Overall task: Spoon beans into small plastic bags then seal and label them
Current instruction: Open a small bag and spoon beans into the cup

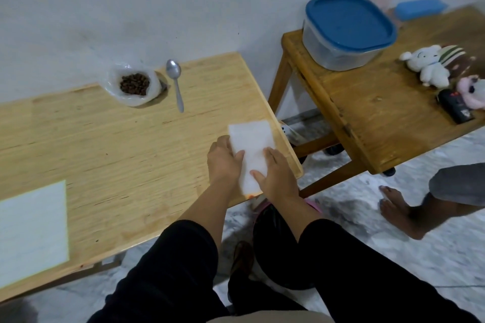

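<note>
Seen from above at a light wooden table (105, 144): both hands on a flat white stack of small plastic bags (250, 149) lying near the table's right edge. Left hand (223, 162) curled around the stack's left side, thumb on top; right hand (275, 173) laid over its lower right part, fingers fairly straight, pressing down. Well apart, by the wall, an open bag of beans (133, 84) with a metal spoon (175, 81) just beside it. White sheet of paper (31, 228) at the table's near left corner. Blue-lidded container (346, 31) on a darker side table (380, 113)
</note>
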Motion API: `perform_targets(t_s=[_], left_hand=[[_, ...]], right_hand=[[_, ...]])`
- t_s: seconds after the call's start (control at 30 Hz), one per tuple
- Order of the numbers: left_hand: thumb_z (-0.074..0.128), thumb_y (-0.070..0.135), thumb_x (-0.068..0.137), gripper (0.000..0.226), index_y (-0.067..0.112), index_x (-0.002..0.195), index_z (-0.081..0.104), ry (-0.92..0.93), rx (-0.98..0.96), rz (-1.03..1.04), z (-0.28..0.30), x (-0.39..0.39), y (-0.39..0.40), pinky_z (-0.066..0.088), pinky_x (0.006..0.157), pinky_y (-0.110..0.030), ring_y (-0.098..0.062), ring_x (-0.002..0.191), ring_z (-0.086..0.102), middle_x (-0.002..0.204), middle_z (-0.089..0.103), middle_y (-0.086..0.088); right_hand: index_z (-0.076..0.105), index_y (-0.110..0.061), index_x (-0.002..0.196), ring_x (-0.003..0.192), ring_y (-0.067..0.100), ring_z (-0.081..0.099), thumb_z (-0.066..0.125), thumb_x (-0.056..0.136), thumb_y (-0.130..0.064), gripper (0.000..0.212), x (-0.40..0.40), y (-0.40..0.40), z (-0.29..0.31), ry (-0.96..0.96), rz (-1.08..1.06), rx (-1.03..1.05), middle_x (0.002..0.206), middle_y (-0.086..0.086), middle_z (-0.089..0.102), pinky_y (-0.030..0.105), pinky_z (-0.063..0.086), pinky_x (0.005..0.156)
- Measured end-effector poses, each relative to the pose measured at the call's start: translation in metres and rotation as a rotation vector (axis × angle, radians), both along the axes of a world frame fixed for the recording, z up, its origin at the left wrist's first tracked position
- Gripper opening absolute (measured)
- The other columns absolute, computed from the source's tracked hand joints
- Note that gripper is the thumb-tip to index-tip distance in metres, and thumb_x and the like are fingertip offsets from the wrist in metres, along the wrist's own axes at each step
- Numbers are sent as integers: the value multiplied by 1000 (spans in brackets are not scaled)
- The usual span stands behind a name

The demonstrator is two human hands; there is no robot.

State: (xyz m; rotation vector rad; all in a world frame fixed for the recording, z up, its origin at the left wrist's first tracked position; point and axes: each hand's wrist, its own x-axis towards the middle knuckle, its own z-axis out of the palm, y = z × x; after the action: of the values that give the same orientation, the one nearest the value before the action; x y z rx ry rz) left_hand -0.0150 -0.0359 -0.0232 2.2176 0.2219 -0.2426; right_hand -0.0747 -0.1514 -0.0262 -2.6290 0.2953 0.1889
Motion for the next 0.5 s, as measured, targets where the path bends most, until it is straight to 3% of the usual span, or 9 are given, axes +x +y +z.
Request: perform_targets(t_s=[0.2, 0.3, 0.4, 0.5], left_hand=[[69, 14, 84, 30, 11, 112, 59, 74, -117, 126, -1, 7, 3, 35, 64, -6, -7, 74, 55, 77, 57, 7], [63, 10, 87, 20, 11, 107, 60, 72, -126, 142, -2, 6, 1, 33, 55, 4, 6, 63, 50, 70, 54, 14], [58, 7, 90, 15, 11, 104, 60, 51, -112, 128, 0, 4, -2, 33, 58, 1, 4, 64, 50, 69, 53, 17], [52, 3, 90, 16, 9, 104, 59, 46, -102, 121, 0, 4, -5, 30, 64, -4, -5, 75, 52, 77, 57, 9]], right_hand=[[45, -6, 133, 123, 26, 43, 69, 81, -27, 60, 17, -10, 4, -70, -410, 209, 135, 10, 45, 33, 37, 100], [52, -7, 127, 112, 25, 52, 69, 81, -23, 51, 26, -14, 6, -87, -448, 233, 122, 11, 56, 33, 43, 94], [53, -8, 127, 109, 22, 56, 68, 82, -18, 49, 32, -14, 7, -105, -469, 288, 117, 9, 61, 30, 45, 92], [53, -9, 127, 114, 24, 51, 68, 83, -20, 48, 37, -12, 8, -113, -482, 248, 123, 10, 55, 32, 43, 96]])
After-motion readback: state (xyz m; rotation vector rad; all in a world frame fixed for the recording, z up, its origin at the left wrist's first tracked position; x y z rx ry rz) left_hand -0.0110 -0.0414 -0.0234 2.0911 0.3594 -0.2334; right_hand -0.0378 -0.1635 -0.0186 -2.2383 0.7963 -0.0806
